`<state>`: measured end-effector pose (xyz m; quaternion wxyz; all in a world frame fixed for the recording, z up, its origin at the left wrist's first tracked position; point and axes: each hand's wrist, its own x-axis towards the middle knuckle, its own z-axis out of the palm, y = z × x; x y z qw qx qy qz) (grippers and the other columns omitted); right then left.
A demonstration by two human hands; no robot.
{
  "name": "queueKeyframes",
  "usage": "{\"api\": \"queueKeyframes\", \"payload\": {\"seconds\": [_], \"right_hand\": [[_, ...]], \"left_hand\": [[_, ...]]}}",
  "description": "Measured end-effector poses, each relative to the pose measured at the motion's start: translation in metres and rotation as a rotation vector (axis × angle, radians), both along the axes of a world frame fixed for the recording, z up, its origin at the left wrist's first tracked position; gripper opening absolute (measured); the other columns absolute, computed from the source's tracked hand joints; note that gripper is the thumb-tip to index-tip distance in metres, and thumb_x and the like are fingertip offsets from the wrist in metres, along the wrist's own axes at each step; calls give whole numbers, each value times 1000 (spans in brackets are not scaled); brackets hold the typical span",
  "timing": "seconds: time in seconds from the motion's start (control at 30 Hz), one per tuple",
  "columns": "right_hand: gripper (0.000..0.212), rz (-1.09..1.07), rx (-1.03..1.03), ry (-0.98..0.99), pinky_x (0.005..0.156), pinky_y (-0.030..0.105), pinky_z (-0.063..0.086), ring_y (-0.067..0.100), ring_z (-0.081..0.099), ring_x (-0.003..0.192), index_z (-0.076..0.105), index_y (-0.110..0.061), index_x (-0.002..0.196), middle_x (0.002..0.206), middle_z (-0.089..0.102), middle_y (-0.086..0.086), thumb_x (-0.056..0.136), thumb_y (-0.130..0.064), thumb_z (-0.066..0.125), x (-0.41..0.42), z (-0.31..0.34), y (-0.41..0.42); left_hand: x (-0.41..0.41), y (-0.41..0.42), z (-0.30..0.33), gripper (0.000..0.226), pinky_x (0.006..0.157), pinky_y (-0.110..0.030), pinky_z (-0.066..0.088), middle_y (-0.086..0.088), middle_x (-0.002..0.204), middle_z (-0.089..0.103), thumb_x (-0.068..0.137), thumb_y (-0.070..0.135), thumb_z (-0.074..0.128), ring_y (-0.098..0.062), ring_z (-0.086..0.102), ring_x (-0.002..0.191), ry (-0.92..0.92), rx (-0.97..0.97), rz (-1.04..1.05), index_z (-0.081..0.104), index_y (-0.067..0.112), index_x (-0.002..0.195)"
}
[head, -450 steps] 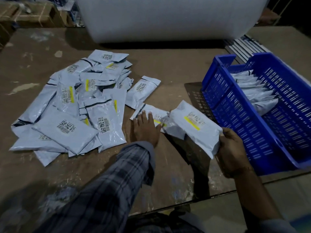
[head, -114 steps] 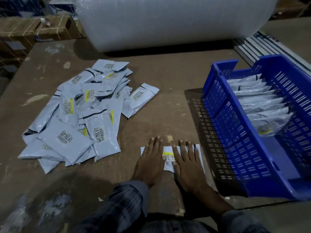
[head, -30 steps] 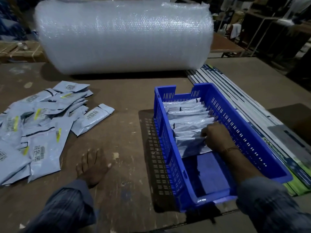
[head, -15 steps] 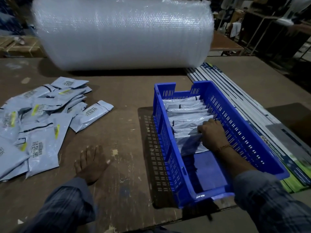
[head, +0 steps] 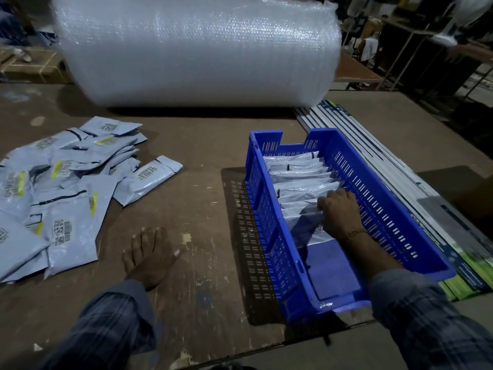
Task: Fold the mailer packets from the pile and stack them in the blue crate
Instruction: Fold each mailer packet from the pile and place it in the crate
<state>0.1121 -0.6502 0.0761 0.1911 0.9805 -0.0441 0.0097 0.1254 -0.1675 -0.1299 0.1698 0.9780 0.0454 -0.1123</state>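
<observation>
A pile of grey mailer packets (head: 61, 188) with barcode labels lies on the left of the brown table. One folded packet (head: 148, 178) lies apart at the pile's right edge. The blue crate (head: 384, 209) stands on the right and holds a row of folded packets (head: 296, 174) on edge. My right hand (head: 340, 216) is inside the crate, fingers curled over the top of the nearest packet (head: 306, 228) in the row. My left hand (head: 149, 255) rests flat on the table between the pile and the crate, fingers straight and holding nothing.
A big roll of bubble wrap (head: 197, 49) lies across the back of the table. Flat printed sheets (head: 400, 166) lie under and beside the crate on the right. The near end of the crate has bare floor (head: 330, 273). The table's front edge runs just below the crate.
Since 3.8 s ago the packet under both hands was carried into the crate by my right hand. Over the last second my right hand has stayed at the row's front; my left hand stayed flat.
</observation>
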Motion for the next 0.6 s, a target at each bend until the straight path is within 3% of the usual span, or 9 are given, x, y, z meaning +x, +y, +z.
{"api": "queueKeyframes", "payload": {"seconds": [0.07,0.13,0.2,0.33,0.43,0.6], "right_hand": [[30,-35,86,-52,92,45,46,31,56,107,71,-23,106,107,65,6,78,-29,82,-4,11,8],[42,-82,208,-97,92,47,46,37,55,112,73,-19,111,113,65,12,74,-30,88,-8,26,21],[45,-101,313,-174,91,50,48,41,57,111,74,-16,114,113,67,15,75,-32,90,-11,43,40],[33,12,460,-280,87,47,53,37,62,103,74,-17,112,107,71,12,88,-40,79,-8,71,104],[29,129,542,-282,86,46,54,31,60,101,74,-18,110,103,69,8,90,-39,77,-4,86,158],[25,276,650,-212,90,45,53,25,59,106,72,-22,112,110,67,2,93,-38,70,10,84,240]], "left_hand": [[2,2,3,94,127,-66,-7,-8,177,-5,90,85,20,-38,-10,162,44,-8,-37,9,35,169],[0,4,3,100,126,-70,1,-9,177,5,86,84,19,-39,-2,162,0,48,-102,20,29,169],[-7,5,7,96,126,-69,6,-8,177,8,88,83,17,-38,4,162,-32,83,-131,20,30,169],[-21,24,15,82,123,-57,26,1,178,4,99,81,12,-30,13,162,-201,79,-149,0,40,169],[-20,54,5,77,129,-52,17,8,177,-9,102,77,8,-23,5,164,-241,34,-271,-8,40,168],[-10,93,16,71,129,-41,7,8,178,1,107,69,15,-19,3,163,-250,59,-463,1,37,169]]}}
